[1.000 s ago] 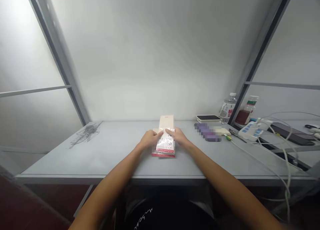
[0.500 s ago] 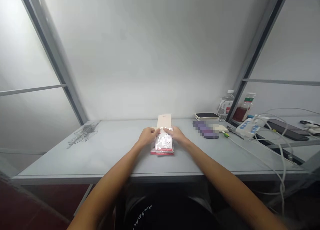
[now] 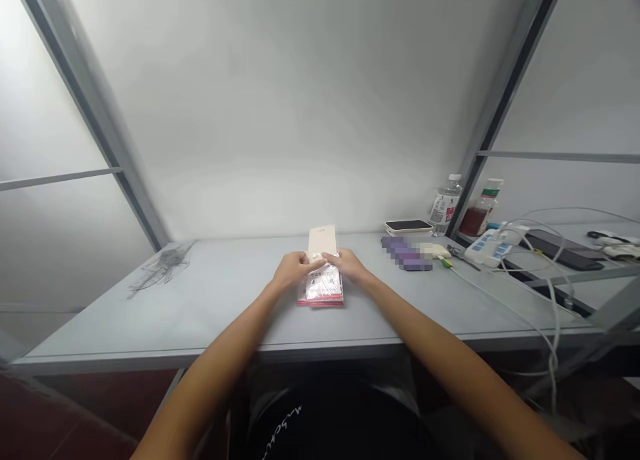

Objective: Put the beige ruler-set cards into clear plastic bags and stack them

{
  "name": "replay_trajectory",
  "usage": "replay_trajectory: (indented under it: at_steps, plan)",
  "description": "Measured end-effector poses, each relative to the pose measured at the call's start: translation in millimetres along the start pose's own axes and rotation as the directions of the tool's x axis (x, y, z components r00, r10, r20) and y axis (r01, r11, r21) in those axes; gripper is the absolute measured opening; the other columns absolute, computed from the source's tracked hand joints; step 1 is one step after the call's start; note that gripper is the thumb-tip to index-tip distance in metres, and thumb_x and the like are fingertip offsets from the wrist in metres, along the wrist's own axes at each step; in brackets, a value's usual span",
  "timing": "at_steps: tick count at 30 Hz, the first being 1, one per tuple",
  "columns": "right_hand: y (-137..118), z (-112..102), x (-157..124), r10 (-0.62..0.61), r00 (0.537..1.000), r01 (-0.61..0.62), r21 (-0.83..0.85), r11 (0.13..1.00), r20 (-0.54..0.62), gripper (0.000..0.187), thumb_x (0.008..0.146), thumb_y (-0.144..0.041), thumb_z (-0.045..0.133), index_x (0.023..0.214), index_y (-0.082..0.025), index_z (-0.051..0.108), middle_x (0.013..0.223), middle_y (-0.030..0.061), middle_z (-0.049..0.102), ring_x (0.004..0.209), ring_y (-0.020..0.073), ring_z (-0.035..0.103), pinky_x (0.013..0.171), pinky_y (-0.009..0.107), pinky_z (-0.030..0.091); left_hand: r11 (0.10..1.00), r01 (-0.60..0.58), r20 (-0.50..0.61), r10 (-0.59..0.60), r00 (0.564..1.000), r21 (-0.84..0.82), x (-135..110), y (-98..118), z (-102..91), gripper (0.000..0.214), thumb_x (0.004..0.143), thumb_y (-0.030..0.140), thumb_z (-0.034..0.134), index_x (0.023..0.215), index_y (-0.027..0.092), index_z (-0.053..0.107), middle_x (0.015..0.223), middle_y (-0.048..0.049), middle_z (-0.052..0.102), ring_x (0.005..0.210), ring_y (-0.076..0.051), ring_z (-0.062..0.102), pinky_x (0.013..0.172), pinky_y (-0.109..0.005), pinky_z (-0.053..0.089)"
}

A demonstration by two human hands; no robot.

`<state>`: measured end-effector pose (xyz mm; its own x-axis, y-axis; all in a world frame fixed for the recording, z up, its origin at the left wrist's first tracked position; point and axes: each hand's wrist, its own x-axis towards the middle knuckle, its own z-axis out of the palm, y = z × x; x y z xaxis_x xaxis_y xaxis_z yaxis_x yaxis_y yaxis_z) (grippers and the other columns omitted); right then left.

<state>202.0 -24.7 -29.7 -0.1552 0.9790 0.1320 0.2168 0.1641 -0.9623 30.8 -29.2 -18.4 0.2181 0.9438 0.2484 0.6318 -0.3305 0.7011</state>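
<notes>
In the middle of the desk, both hands grip a small stack of clear plastic packets (image 3: 324,288) with red lower edges and dark printed characters. A flat cream-coloured card or paper piece (image 3: 323,239) stands out above the packets at the top. My left hand (image 3: 291,271) is closed on the left side, its thumb lying across the front. From the right, my right hand (image 3: 351,267) pinches the stack, and its thumb tip comes close to the left thumb. The fingers behind the stack are hidden.
On the right lie a phone (image 3: 409,227), a blurred purple item (image 3: 407,253), scissors (image 3: 463,257) and a power strip (image 3: 490,247) with white cables. Two bottles, one clear (image 3: 445,207) and one with dark red liquid (image 3: 480,213), stand behind. A dark tangled bundle (image 3: 165,267) lies left.
My thumbs have come together across the front of the packets, the left one reaching further right. Dark print on the front packet now shows more clearly. The view has shifted slightly.
</notes>
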Motion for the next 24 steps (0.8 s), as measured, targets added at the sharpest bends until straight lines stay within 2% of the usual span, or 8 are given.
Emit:
replay_trajectory:
  at_steps: [4, 7, 10, 13, 18, 24]
  plan:
    - [2.2, -0.7, 0.2, 0.019, 1.0, -0.023, -0.168, 0.985, -0.021, 0.037, 0.077, -0.048, 0.049, 0.066, -0.014, 0.059, 0.061, 0.0061, 0.065, 0.053, 0.0155, 0.058, 0.047, 0.024, 0.043, 1.0, 0.005, 0.016, -0.006, 1.0, 0.025, 0.2, 0.0, 0.2, 0.048, 0.059, 0.061, 0.057, 0.055, 0.019, 0.034, 0.05, 0.005, 0.043, 0.045, -0.008, 0.039, 0.042, -0.021, 0.025]
    - [6.6, -3.4, 0.0, 0.02, 0.994, -0.055, -0.351, 0.935, -0.103, 0.043, 0.076, -0.053, 0.047, 0.057, -0.016, 0.056, 0.055, 0.0059, 0.061, 0.054, 0.017, 0.057, 0.049, 0.025, 0.041, 0.998, 0.025, 0.038, -0.028, 0.999, 0.055, 1.2, -1.7, 1.0, 0.048, 0.061, 0.061, 0.055, 0.054, 0.019, 0.034, 0.049, 0.0044, 0.045, 0.045, -0.009, 0.041, 0.042, -0.021, 0.025]
    - [9.7, -7.5, -0.1, -0.022, 0.975, -0.101, -0.53, 0.842, -0.22, 0.038, 0.075, -0.053, 0.05, 0.068, -0.016, 0.059, 0.069, 0.0097, 0.063, 0.07, 0.0221, 0.059, 0.059, 0.029, 0.04, 0.995, 0.043, 0.052, -0.048, 0.998, 0.09, 2.2, -3.3, 2.0, 0.046, 0.063, 0.06, 0.054, 0.053, 0.019, 0.035, 0.049, 0.0033, 0.048, 0.045, -0.009, 0.042, 0.042, -0.022, 0.025]
    - [9.1, -10.5, -0.7, -0.074, 0.963, -0.121, -0.662, 0.739, -0.259, 0.036, 0.079, -0.049, 0.047, 0.082, -0.016, 0.06, 0.079, 0.012, 0.063, 0.079, 0.0246, 0.058, 0.065, 0.031, 0.038, 0.992, 0.043, 0.061, -0.05, 0.997, 0.123, 2.7, -3.7, 2.6, 0.045, 0.066, 0.06, 0.05, 0.053, 0.019, 0.037, 0.052, 0.002, 0.052, 0.046, -0.01, 0.044, 0.043, -0.023, 0.027]
    - [2.7, -5.4, -5.3, -0.164, 0.976, -0.023, -0.818, 0.575, -0.143, 0.028, 0.085, -0.037, 0.042, 0.079, -0.016, 0.059, 0.08, 0.0115, 0.064, 0.08, 0.0225, 0.059, 0.069, 0.03, 0.037, 0.979, 0.03, 0.072, -0.045, 0.996, 0.201, 1.5, -2.7, 3.2, 0.045, 0.069, 0.063, 0.045, 0.056, 0.019, 0.042, 0.057, 0.0006, 0.057, 0.051, -0.012, 0.048, 0.046, -0.023, 0.03]
    - [-2.2, 9.1, -8.9, -0.228, 0.973, 0.118, -0.913, 0.391, 0.028, 0.025, 0.088, -0.027, 0.039, 0.088, -0.013, 0.059, 0.089, 0.0145, 0.064, 0.082, 0.0218, 0.06, 0.07, 0.029, 0.04, 0.944, 0.01, 0.066, -0.033, 0.997, 0.331, -1.0, 2.0, 3.2, 0.045, 0.065, 0.065, 0.048, 0.065, 0.02, 0.047, 0.064, -0.0025, 0.058, 0.058, -0.016, 0.051, 0.049, -0.025, 0.028]
